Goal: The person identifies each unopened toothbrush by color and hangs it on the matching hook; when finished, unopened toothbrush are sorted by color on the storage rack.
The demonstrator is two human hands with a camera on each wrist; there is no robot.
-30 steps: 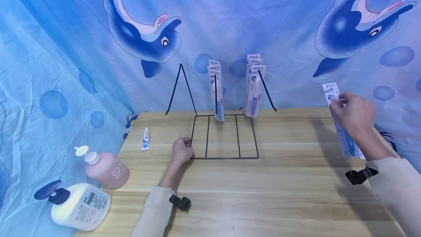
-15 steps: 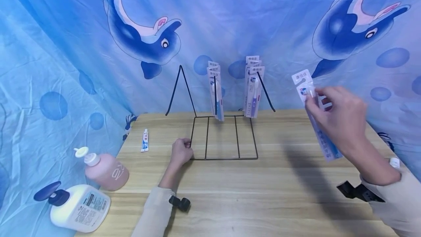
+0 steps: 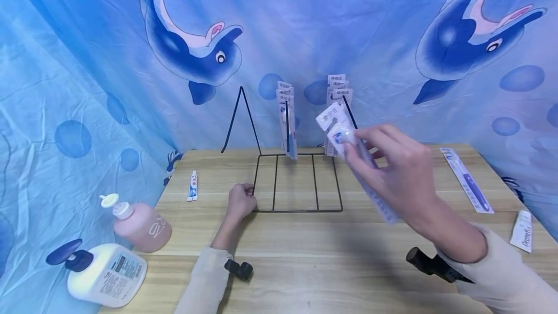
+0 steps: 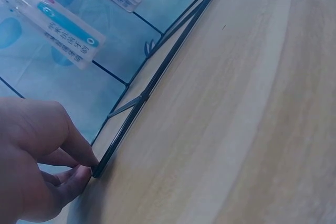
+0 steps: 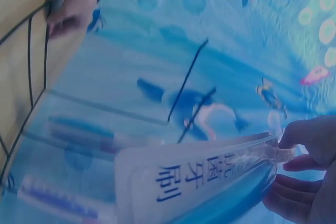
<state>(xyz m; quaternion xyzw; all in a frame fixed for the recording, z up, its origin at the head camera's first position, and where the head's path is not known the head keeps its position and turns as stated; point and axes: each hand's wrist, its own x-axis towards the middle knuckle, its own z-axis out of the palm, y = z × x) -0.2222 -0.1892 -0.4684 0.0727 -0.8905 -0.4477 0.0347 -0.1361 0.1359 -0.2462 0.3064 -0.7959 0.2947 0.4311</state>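
Observation:
My left hand point(image 3: 241, 201) pinches the near left corner of a black wire display rack point(image 3: 296, 211), whose base lies flat on the table. In the left wrist view, thumb and fingertips meet on the wire. My right hand point(image 3: 398, 168) holds a packaged toothbrush point(image 5: 194, 182) by its upper part, tilted, in front of the rack's right hook. A blue handle shows through the pack in the right wrist view. Packaged toothbrushes point(image 3: 286, 125) hang on the middle hook; others point(image 3: 342, 94) on the right hook are partly hidden behind the held pack. The left hook point(image 3: 232, 120) bears nothing.
A packaged purple toothbrush point(image 3: 468, 180) and a white tube point(image 3: 522, 231) lie at the right. On the left are a small toothpaste tube point(image 3: 193, 186), a pink pump bottle point(image 3: 143, 227) and a white pump bottle point(image 3: 108, 275). A blue dolphin curtain point(image 3: 370, 28) hangs behind.
My right hand has carried the packaged toothbrush leftward from the table's right side to the rack, uncovering the purple toothbrush and white tube. The left hand stays on the rack.

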